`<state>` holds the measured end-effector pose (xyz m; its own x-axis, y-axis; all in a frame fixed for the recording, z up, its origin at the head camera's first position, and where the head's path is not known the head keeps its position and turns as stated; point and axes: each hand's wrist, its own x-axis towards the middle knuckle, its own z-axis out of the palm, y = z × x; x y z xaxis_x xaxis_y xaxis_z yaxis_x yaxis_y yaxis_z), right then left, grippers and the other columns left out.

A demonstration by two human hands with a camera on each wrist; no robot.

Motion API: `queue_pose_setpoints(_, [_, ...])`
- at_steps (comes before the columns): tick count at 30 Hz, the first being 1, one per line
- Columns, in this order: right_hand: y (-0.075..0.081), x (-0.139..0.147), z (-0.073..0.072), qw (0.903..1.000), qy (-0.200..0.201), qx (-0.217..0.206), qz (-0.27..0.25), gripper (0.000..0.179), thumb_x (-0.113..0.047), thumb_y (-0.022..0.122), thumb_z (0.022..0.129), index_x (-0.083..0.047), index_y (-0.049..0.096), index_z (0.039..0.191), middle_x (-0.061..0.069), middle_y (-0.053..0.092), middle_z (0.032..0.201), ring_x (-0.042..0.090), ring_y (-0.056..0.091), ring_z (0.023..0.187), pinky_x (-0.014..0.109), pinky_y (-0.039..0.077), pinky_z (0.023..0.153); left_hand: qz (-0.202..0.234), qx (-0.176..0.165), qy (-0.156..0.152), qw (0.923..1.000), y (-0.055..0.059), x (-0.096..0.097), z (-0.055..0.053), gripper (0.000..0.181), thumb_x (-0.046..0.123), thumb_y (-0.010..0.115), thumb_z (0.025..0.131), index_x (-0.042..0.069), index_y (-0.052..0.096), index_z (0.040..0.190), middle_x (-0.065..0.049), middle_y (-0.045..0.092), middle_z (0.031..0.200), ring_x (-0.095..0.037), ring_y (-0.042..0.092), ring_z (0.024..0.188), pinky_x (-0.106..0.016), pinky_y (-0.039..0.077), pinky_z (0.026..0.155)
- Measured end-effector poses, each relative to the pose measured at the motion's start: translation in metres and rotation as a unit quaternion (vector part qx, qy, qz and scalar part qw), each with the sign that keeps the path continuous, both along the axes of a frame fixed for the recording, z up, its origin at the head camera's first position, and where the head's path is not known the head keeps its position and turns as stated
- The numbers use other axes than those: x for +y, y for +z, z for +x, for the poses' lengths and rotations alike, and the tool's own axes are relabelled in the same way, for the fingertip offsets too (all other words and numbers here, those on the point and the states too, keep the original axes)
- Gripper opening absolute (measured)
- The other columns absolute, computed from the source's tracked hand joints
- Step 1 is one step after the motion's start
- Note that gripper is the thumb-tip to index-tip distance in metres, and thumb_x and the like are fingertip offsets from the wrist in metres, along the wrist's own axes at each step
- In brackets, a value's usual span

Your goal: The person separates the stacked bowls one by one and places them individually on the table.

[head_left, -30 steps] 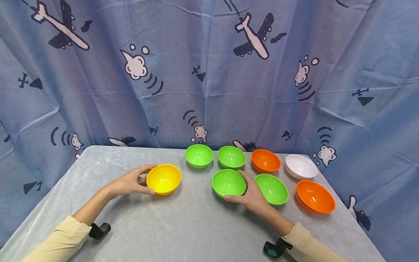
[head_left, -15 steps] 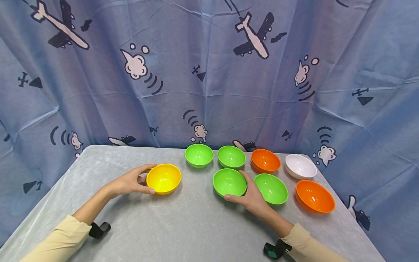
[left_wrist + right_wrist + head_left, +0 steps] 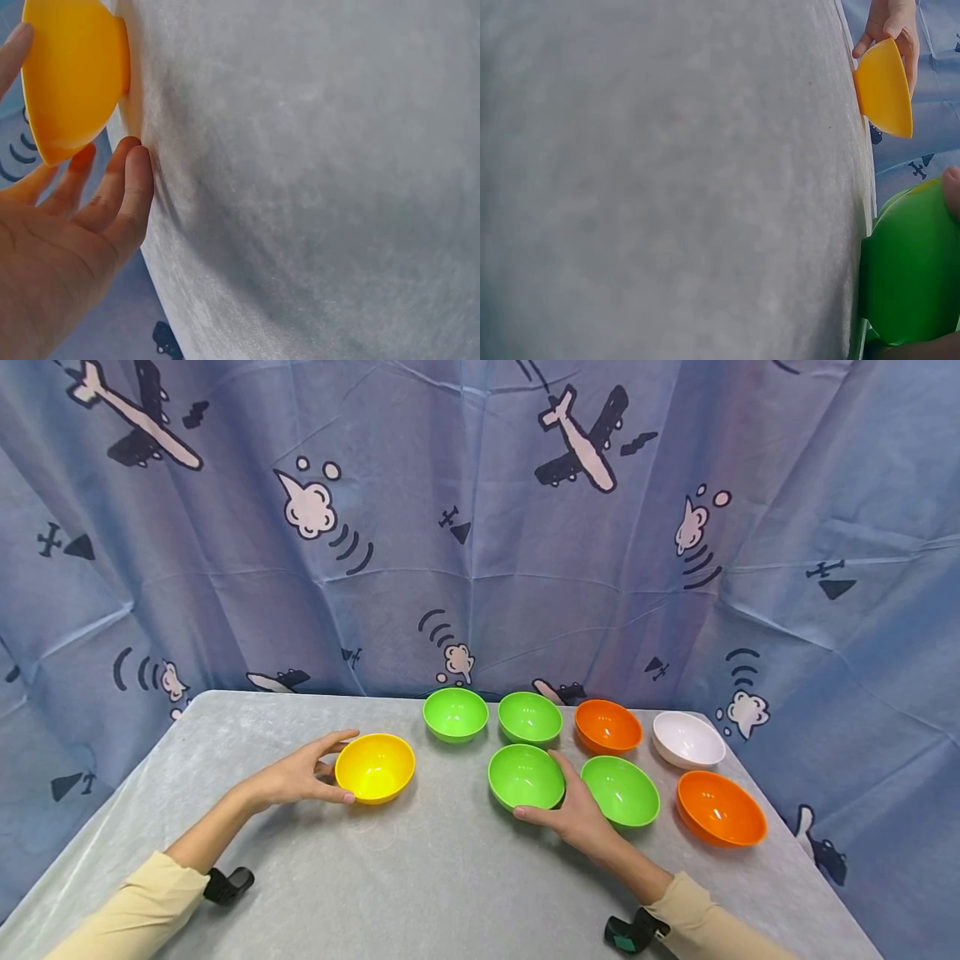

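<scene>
My left hand (image 3: 300,773) is at the left side of a yellow bowl (image 3: 375,768), thumb at its front and index finger by the back rim. The left wrist view shows the thumb (image 3: 13,56) against the bowl's wall and the other fingers spread below its rim. This bowl stands upright on its foot. My right hand (image 3: 576,808) grips a green bowl (image 3: 525,777) from the right, thumb in front and fingers behind. In the right wrist view the green bowl (image 3: 911,270) is upright at the table surface. Both bowls have nothing inside.
Behind are two green bowls (image 3: 456,716) (image 3: 530,718), an orange bowl (image 3: 608,727) and a white bowl (image 3: 688,741). Another green bowl (image 3: 622,792) sits just right of my right hand, then a second orange bowl (image 3: 722,810). A blue curtain (image 3: 480,527) hangs behind the grey-covered table (image 3: 420,885).
The green bowl in my right hand has shifted very slightly right. My left index finger has lifted a little from the yellow bowl's back rim. The other bowls stay in place.
</scene>
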<state>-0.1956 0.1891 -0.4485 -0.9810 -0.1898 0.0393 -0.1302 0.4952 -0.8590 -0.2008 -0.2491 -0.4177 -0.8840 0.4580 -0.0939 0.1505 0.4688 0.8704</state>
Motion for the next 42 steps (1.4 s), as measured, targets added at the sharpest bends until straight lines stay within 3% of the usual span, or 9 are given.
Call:
queue_pose_setpoints(8, [0.0,0.001,0.0,1.0,0.002,-0.007,0.0,0.112,-0.033,0.092,0.076,-0.002,0.023,0.158,0.022,0.034,0.156,0.037,0.038,0.137,0.057,0.028,0.114,0.006,0.024,-0.011,0.9996,0.003,0.003,0.001,0.1,0.022,0.086,0.084,0.001,0.023,0.159,-0.031,0.025,0.157,-0.053,0.049,0.126,-0.06,0.044,0.101])
queue_pose_setpoints(19, [0.0,0.001,0.002,0.9999,0.005,-0.01,-0.001,0.113,-0.034,0.091,0.077,-0.003,0.021,0.159,0.022,0.032,0.158,0.038,0.036,0.138,0.058,0.027,0.114,0.008,0.018,-0.011,0.9997,0.0,0.005,0.0,0.099,0.022,0.086,0.084,0.001,0.024,0.159,-0.03,0.025,0.156,-0.044,0.056,0.12,-0.05,0.051,0.094])
queue_pose_setpoints(29, [0.0,0.001,0.002,0.9998,0.011,-0.013,-0.01,0.112,-0.032,0.091,0.078,-0.004,0.02,0.16,0.021,0.032,0.158,0.037,0.036,0.139,0.058,0.027,0.114,0.0,0.033,-0.004,0.9995,-0.001,0.009,-0.001,0.104,0.022,0.088,0.081,-0.002,0.023,0.158,-0.03,0.026,0.157,-0.049,0.049,0.127,-0.055,0.046,0.1])
queue_pose_setpoints(42, [0.001,0.001,0.003,0.9997,0.01,-0.023,-0.006,0.113,-0.033,0.091,0.078,-0.004,0.019,0.16,0.021,0.03,0.159,0.038,0.036,0.139,0.059,0.026,0.114,-0.027,0.044,0.01,0.9986,-0.001,0.015,-0.001,0.108,0.026,0.091,0.077,-0.003,0.025,0.157,-0.029,0.032,0.155,-0.047,0.051,0.124,-0.054,0.048,0.099])
